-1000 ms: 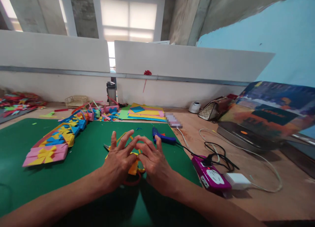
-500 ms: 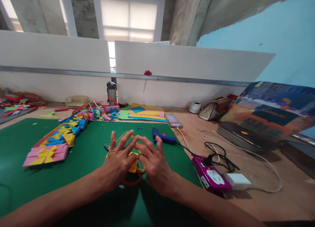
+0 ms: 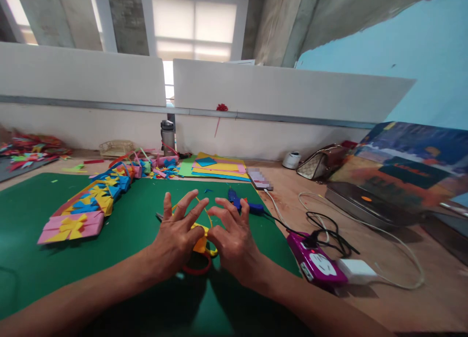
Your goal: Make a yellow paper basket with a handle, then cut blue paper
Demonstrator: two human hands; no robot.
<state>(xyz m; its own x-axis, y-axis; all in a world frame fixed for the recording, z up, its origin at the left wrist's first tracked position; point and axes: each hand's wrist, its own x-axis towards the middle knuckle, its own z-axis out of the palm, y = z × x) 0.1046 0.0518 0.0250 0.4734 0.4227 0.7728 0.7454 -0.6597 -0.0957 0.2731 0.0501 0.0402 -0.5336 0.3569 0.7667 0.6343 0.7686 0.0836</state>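
Between my hands is a small folded yellow paper piece (image 3: 200, 245), with a thin yellow strip rising in a loop above it. My left hand (image 3: 179, 237) pinches its left side with thumb and forefinger, the other fingers spread upward. At the right side, my right hand (image 3: 234, 242) is closed in a pinch on the same piece, its other fingers raised and bent. Just beneath lies a pair of scissors (image 3: 197, 269) with a red handle, partly hidden by my left hand; the dark blade tip shows to the left.
Beyond my right hand lies a blue glue gun (image 3: 244, 205), its cord running to a purple power strip (image 3: 316, 264). Several paper bags with bows (image 3: 73, 227) line the green mat's left side. Coloured paper sheets (image 3: 219, 167), a phone (image 3: 260, 179) and a bottle (image 3: 167, 134) stand farther back.
The raised fingertips of my two hands have moved apart, my right hand shifting slightly right. More of the yellow paper shows between them. The whole view has shifted a little.
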